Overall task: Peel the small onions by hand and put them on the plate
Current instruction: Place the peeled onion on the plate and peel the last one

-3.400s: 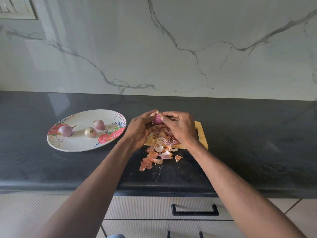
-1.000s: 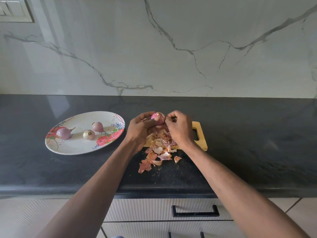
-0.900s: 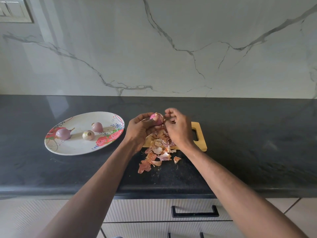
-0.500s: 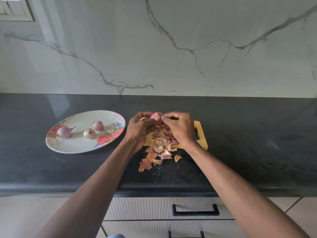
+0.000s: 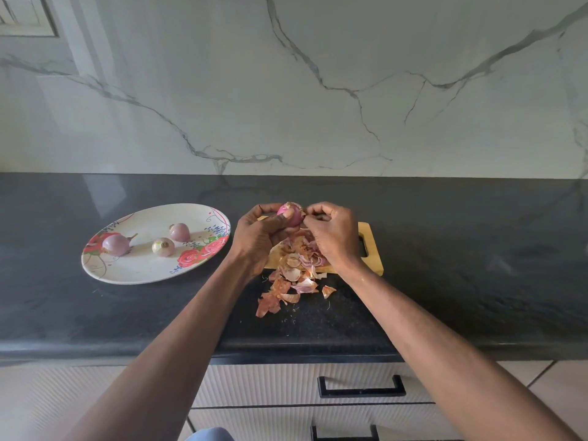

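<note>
Plate (image 5: 133,272) with three peeled onions lies on tabletop, well left of both hands. Left hand (image 5: 257,240) grips the onion (image 5: 291,214) above the cutting board (image 5: 372,259); right hand (image 5: 334,233) pinches its skin. Left hand is nearer the plate.

The black speckled stone countertop (image 5: 461,256) is polished and gives soft reflections, and the white grey-veined marble-look wall panel (image 5: 318,74) behind it is smooth with a dull sheen. The oval white plate with red roses (image 5: 133,268) looks glazed and glossy, while the pale wooden cutting board (image 5: 372,249) is matt. The papery orange-pink onion skins (image 5: 286,288) look dry and thin, and the three peeled small onions (image 5: 164,246) are smooth and faintly shiny.
</note>
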